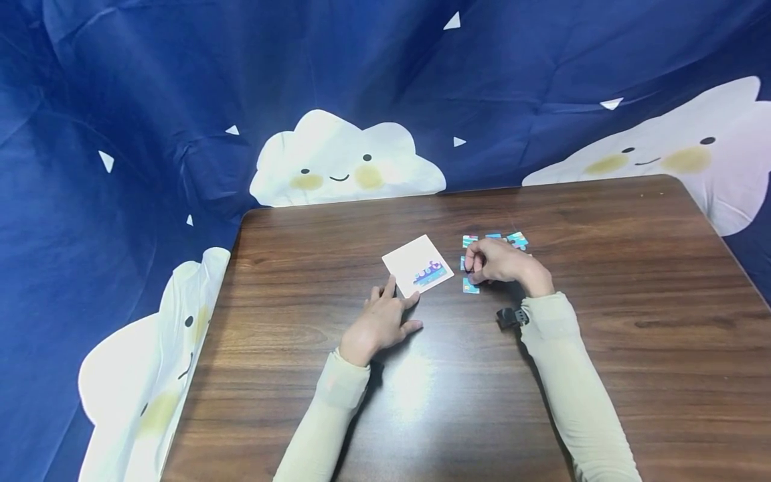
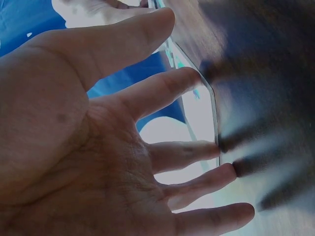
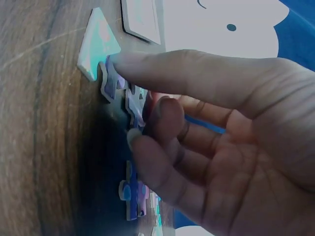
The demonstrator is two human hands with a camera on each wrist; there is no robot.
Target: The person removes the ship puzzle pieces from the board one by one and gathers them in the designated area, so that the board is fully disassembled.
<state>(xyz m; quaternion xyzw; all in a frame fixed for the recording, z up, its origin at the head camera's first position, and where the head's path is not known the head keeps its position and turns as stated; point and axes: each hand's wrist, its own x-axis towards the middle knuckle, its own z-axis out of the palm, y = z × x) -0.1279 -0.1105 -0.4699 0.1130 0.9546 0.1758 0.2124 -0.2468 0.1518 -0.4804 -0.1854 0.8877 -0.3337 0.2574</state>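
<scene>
A white square puzzle board (image 1: pixel 403 264) with a purple-and-blue printed section lies at the table's middle. My left hand (image 1: pixel 376 325) rests at its near edge with fingers spread, fingertips touching the board and table. My right hand (image 1: pixel 502 261) is bent over small jigsaw pieces to the board's right. In the right wrist view its thumb and curled fingers pinch a purple jigsaw piece (image 3: pixel 109 87), beside a turquoise corner piece (image 3: pixel 98 46). Another blue-purple piece (image 3: pixel 131 191) lies below the fingers. Parts of the pieces are hidden under the hand.
More jigsaw pieces, a pink-and-blue one (image 1: pixel 470 241) and a turquoise one (image 1: pixel 517 239), lie beyond the right hand. The brown wooden table (image 1: pixel 289 288) stands before a blue cloth (image 1: pixel 373 60) printed with white clouds. A black device (image 1: pixel 508 318) sits at the right cuff.
</scene>
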